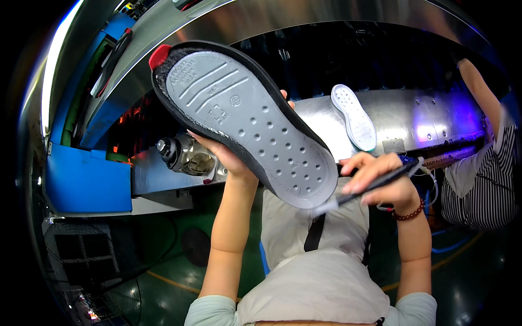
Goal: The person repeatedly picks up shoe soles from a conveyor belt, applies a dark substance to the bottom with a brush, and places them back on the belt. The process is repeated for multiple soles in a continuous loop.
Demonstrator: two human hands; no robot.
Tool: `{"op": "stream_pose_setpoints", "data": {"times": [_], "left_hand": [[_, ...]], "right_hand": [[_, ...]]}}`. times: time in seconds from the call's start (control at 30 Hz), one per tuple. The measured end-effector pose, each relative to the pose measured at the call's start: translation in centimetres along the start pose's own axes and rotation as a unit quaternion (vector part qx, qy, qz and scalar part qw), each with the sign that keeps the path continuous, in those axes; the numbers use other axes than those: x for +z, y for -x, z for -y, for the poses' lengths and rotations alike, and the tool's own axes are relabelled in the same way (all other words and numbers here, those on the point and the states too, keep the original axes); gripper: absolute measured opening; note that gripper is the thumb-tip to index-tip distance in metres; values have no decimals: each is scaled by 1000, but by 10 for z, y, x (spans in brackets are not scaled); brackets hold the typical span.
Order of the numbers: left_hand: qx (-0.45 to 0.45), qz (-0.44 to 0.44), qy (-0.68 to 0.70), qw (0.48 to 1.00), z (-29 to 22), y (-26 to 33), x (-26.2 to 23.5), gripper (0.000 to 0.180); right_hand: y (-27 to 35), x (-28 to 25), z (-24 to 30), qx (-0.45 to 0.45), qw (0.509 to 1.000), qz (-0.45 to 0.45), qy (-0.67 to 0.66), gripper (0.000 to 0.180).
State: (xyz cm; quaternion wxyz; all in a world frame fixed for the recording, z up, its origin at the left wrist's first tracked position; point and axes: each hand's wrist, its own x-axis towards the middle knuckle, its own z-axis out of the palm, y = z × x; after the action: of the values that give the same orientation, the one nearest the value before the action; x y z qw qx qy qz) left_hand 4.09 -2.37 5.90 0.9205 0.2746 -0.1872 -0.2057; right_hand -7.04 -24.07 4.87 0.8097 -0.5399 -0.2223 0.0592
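My left hand (227,156) grips a black shoe upper on a last from behind, its grey perforated insole bottom (255,127) turned up toward me and a red tab (160,56) at the far heel end. My right hand (380,179) holds a dark brush (375,185) by its handle. The brush's pale tip (322,208) touches the toe edge of the grey bottom.
A white insole (354,117) lies on the metal conveyor ledge (429,117) behind. A round metal pot (187,156) sits under the shoe at left. Another person in a striped shirt (481,185) stands at right, arm raised. A blue panel (87,182) is at left.
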Motion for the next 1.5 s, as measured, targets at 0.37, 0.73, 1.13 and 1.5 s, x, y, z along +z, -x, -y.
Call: {"op": "stream_pose_setpoints", "data": {"times": [0.37, 0.73, 1.13, 1.5], "left_hand": [[0, -24, 107, 994, 46, 47, -28, 78], [-383, -39, 86, 919, 7, 23, -2, 39], [-519, -87, -125, 841, -6, 28, 22, 47], [-487, -150, -145, 848, -24, 35, 16, 42]], "right_hand": [[-6, 29, -8, 48, 994, -97, -14, 18], [-17, 7, 16, 38, 970, 156, 180, 17], [-29, -10, 54, 69, 891, 338, 295, 13], [-25, -24, 59, 48, 923, 221, 312, 12]]}}
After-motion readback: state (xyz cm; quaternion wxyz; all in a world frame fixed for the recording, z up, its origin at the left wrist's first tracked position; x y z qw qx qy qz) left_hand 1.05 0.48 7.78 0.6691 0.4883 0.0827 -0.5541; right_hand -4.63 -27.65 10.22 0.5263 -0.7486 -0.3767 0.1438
